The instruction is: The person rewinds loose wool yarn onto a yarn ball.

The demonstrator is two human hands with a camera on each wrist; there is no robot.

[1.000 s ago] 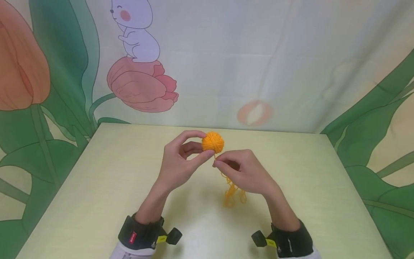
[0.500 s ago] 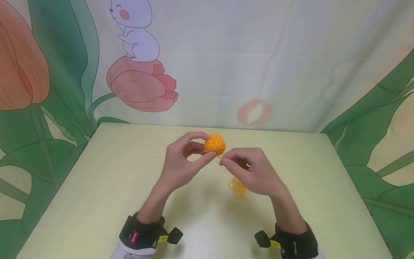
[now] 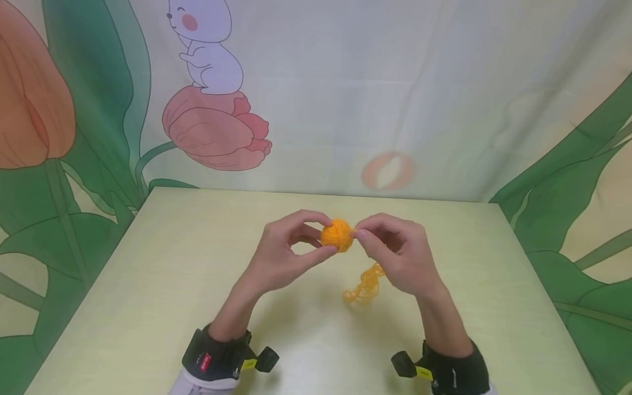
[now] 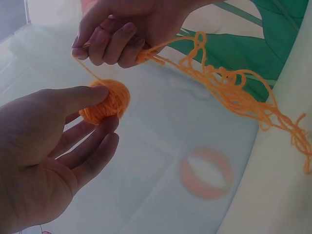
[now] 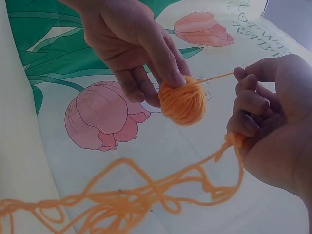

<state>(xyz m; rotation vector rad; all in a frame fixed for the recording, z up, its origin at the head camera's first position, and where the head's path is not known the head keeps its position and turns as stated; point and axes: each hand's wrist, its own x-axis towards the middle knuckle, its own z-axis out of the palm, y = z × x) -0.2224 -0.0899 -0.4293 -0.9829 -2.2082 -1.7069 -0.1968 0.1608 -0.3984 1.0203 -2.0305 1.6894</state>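
A small ball of orange yarn (image 3: 337, 236) is held up over the table between the thumb and fingers of my left hand (image 3: 286, 255). Just to its right, my right hand (image 3: 402, 249) pinches the strand at thumb and forefinger. That strand (image 5: 217, 77) runs taut from the ball to the pinch in the right wrist view. The other right fingers curl over more yarn, and a loose tangle (image 4: 229, 90) of loops trails down from them. In the head view the tangle's lower end (image 3: 362, 288) shows below the right hand.
A pale yellow table (image 3: 173, 274) lies beneath both hands. Behind it hangs a white cloth (image 3: 316, 109) printed with tulips, leaves and a small animal. Both wrists wear black bands (image 3: 214, 354) with small cameras.
The ball and both hands have shifted to the right. My right hand has swung from below the ball up to its right side, drawing the strand round. The hanging tangle has swayed.
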